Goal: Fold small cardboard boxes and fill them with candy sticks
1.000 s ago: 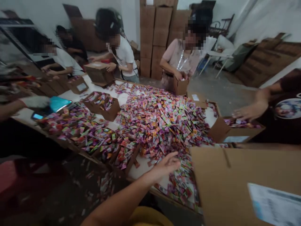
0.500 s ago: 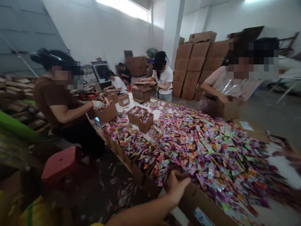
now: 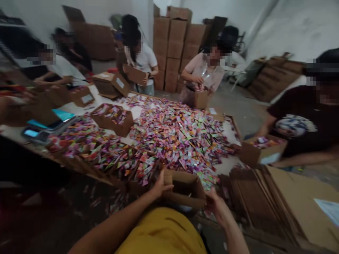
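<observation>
An open cardboard box is directly in front of me at the table's near edge, its top upward and the inside mostly bare. My left hand grips its left end, thumb over the rim. At the opposite end, my right hand is closed against the right wall, its fingertips partly hidden and blurred. Just beyond the box spreads a big heap of small colourful packets, mostly pink, purple and green.
Flattened cardboard sheets stand stacked at my right. A packet-filled carton sits on the table, with a scale at left. Co-workers handle boxes around the table, one person close on the right. Tall cartons stand behind.
My view has swung right and down. My left hand is still at the cardboard box; my right hand has come into view at its right end. A co-worker in dark clothing now shows on the right.
</observation>
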Demonstrator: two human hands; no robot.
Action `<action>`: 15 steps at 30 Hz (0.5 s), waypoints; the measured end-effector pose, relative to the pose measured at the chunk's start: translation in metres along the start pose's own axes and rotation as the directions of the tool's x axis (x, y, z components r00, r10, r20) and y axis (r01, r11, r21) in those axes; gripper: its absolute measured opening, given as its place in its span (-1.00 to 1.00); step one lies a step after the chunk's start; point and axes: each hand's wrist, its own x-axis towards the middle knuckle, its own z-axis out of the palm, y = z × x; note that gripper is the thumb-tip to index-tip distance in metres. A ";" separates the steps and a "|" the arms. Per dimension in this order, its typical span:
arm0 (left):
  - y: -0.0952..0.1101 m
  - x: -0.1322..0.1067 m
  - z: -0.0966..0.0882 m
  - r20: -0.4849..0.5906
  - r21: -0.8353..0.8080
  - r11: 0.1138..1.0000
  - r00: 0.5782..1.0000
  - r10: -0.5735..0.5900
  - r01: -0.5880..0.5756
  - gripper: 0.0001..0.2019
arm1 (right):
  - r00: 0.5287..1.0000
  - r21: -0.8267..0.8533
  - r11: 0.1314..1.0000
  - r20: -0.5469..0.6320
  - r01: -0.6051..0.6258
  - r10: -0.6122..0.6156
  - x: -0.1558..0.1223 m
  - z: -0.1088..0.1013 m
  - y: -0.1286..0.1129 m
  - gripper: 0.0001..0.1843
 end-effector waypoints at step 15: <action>-0.005 -0.001 -0.015 -0.134 0.098 0.992 0.987 0.089 -0.076 -0.97 | 0.817 -0.053 0.917 0.477 0.396 -0.325 -0.009 0.002 0.011 0.21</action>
